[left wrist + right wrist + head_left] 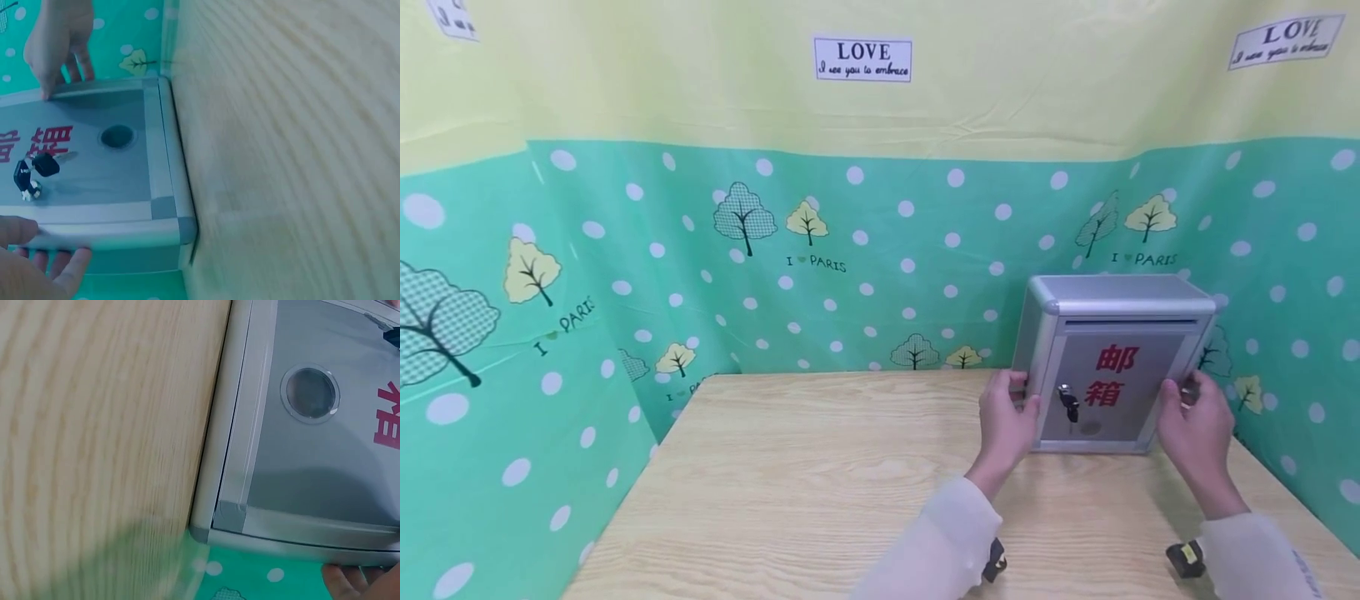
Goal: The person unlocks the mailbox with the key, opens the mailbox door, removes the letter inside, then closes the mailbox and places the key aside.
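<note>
A silver metal mailbox [1150, 350] with red characters on its door stands upright at the back right of the wooden table [790, 483]. My left hand [1006, 425] holds its left side, thumb by the front edge and fingers along the side wall. On the opposite side my right hand [1198, 429] grips the box, its thumb on the front frame. Keys [44, 164] hang from the lock [30, 192] on the door. Low on the door sits a small round window [309, 394]. The box's bottom edge meets the tabletop in both wrist views.
Behind the table hangs a green and yellow cloth [820, 292] with dots and trees, close to the box's back. It also runs along the left and right sides. A dark strap piece [1185, 558] shows at the right wrist.
</note>
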A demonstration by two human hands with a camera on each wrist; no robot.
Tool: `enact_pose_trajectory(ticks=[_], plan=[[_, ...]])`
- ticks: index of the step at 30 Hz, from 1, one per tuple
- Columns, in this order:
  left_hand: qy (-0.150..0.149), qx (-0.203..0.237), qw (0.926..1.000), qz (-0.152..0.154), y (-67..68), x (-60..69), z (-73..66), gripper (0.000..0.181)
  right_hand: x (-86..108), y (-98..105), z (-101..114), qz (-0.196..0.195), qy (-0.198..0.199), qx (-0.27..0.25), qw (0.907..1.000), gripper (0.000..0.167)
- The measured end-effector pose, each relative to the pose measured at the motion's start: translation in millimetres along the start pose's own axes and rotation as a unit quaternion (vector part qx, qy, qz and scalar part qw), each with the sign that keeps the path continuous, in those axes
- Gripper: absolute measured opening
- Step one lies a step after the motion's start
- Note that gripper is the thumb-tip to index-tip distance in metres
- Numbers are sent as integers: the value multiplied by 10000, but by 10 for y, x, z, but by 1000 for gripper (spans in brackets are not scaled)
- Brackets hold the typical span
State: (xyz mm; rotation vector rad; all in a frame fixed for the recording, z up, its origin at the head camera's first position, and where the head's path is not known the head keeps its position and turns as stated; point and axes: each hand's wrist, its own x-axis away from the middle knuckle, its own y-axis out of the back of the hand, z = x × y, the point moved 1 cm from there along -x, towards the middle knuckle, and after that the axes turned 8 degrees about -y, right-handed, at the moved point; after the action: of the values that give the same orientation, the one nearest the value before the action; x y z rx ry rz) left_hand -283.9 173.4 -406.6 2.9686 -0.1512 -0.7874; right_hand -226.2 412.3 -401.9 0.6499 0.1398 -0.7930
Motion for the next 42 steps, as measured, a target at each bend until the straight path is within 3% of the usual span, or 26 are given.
enact_pose_trajectory(ticks=[5, 13, 22, 31, 42], plan=[[36, 148, 9993, -330, -33, 46, -9, 28, 2, 39, 18, 34, 205, 230, 9995, 54], [58, 273, 9953, -928, -36, 82, -16, 30, 77, 14, 83, -85, -50, 152, 9998, 52], [-74, 210, 9950, -975, 35, 69, -22, 29, 110, -34, 168, -101, -253, 68, 9996, 51], [-130, 218, 9971, -722, 101, 27, -30, 27, 143, -39, 240, -158, -322, -10, 9994, 51], [-270, 217, 9974, -631, 434, -84, -23, 28, 242, -200, 490, -318, 52, -337, 9989, 47]])
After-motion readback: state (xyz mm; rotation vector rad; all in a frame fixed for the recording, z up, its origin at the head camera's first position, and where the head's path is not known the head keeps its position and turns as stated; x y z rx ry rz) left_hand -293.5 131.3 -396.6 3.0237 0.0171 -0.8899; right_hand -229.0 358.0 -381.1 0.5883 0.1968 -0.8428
